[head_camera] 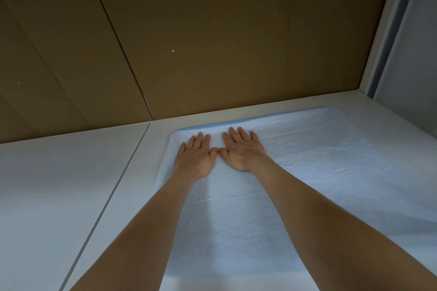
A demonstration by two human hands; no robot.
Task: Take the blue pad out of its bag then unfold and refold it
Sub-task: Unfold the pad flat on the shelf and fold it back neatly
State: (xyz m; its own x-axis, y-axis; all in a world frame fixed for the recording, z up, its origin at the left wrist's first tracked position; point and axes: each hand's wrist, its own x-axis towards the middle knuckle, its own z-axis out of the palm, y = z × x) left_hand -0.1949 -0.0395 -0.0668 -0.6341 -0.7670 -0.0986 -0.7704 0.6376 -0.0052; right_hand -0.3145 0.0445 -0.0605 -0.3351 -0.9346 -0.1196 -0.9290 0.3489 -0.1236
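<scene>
The pale blue pad (319,160) lies spread flat on the white table (59,184), its white quilted side up and a strip of deeper blue showing along its far edge. My left hand (196,157) presses flat on the pad near its far left corner, fingers straight. Right beside it, my right hand (243,149) also lies flat on the pad, and the two thumbs nearly touch. Both forearms stretch out over the pad. No bag is in view.
A brown panelled wall (189,42) rises straight behind the table's far edge. A white frame with a grey-blue strip (387,38) stands at the right. A seam (111,196) runs through the table left of the pad.
</scene>
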